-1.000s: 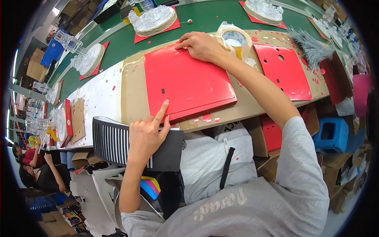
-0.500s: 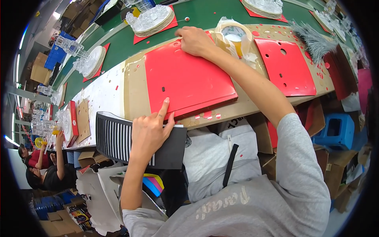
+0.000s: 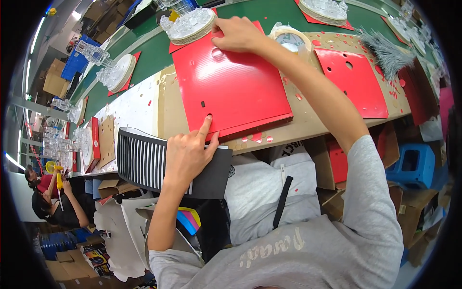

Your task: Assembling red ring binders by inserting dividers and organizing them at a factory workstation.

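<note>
Left hand: loosely curled, forefinger stretched out with its tip on a small hole at the near edge of the red corrugated sheet; it grips nothing.
Right hand: flat and spread, pressing the far corner of the same sheet beside a round hole; nothing held.
Red corrugated sheet: lies flat on the brown cardboard underlay of the tabletop, between the two hands.
Progress: the sheet already has several small slots and round holes; red punched chips lie scattered just right of the left hand. Judging by this, punching on this sheet looks largely done and the hands seem to be checking or clearing holes.
Second red sheet: right of the right forearm, also holed, lying flat.
Tape roll: pale ring, just right of the right hand.
Clear plastic pieces: heaped on a round disc, touching distance left of the right hand.
Black ribbed panel: under the left wrist, white stripes across it.
Cardboard boxes: brown, stacked far left of the left hand.
Blue stool: below the right elbow.
</note>
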The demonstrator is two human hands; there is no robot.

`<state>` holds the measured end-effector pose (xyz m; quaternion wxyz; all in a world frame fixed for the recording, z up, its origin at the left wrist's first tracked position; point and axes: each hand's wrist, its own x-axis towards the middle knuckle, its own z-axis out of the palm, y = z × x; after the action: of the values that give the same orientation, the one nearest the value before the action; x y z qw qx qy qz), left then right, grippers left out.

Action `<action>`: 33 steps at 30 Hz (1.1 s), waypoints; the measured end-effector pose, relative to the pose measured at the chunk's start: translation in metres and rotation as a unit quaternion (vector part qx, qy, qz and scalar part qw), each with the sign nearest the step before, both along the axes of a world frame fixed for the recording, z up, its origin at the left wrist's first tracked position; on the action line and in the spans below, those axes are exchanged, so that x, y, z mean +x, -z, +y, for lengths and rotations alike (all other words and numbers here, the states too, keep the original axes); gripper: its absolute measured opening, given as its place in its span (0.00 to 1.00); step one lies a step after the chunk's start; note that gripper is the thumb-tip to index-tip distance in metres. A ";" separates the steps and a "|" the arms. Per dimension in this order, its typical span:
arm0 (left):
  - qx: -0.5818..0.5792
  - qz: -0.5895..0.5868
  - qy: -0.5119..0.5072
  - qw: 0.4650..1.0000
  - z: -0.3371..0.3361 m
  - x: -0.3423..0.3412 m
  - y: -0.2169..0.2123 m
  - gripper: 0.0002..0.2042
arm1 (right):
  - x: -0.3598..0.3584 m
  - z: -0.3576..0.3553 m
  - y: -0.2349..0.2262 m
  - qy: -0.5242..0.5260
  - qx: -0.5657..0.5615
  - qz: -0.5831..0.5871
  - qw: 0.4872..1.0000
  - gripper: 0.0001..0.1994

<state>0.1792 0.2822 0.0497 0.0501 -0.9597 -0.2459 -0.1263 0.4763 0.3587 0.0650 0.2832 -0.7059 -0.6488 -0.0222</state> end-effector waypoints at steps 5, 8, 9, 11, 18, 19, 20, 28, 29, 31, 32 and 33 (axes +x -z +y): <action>0.000 -0.026 0.003 1.000 0.000 -0.003 0.000 0.20 | 0.010 -0.005 -0.044 -0.125 -0.047 0.004 0.991 0.30; 0.001 -0.041 0.007 0.999 -0.002 -0.005 0.007 0.22 | 0.002 -0.013 -0.045 -0.085 0.001 -0.090 0.992 0.28; -0.002 -0.041 0.004 0.999 -0.004 -0.005 0.008 0.23 | 0.001 -0.018 -0.048 -0.083 0.001 -0.091 0.992 0.28; -0.027 -0.089 0.027 0.995 -0.008 -0.005 0.008 0.24 | 0.004 -0.035 -0.063 -0.110 -0.014 -0.034 0.993 0.25; -0.047 -0.327 0.145 0.933 -0.039 -0.034 -0.023 0.19 | 0.042 -0.101 -0.124 -0.098 0.078 -0.104 0.987 0.27; -0.090 -0.345 0.139 0.924 -0.044 -0.031 -0.030 0.17 | 0.063 -0.116 -0.126 -0.104 0.119 -0.131 0.979 0.26; -0.081 -0.293 0.124 0.944 -0.043 -0.035 -0.035 0.14 | 0.076 -0.123 -0.124 -0.064 0.094 -0.096 0.989 0.26; -0.105 -0.215 0.161 0.957 -0.032 -0.010 -0.040 0.09 | 0.272 -0.193 -0.016 0.211 -0.112 0.085 0.967 0.28; -0.093 -0.214 0.138 0.963 -0.030 -0.008 -0.039 0.12 | 0.268 -0.201 0.001 0.176 -0.097 -0.006 0.980 0.29; -0.095 -0.215 0.122 0.964 -0.028 0.006 -0.044 0.13 | 0.285 -0.228 0.043 0.174 -0.065 -0.118 0.975 0.26; -0.091 -0.205 0.076 0.971 -0.024 0.005 -0.045 0.13 | 0.260 -0.217 0.043 0.177 -0.132 -0.030 0.975 0.25; -0.088 -0.195 0.029 0.976 -0.020 0.004 -0.045 0.12 | 0.234 -0.205 0.041 0.176 -0.201 0.056 0.962 0.23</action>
<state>0.1828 0.2619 0.0949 -0.0868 -0.9239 -0.2334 -0.2906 0.7105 0.1540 0.0236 0.1633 -0.8515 -0.4884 0.0991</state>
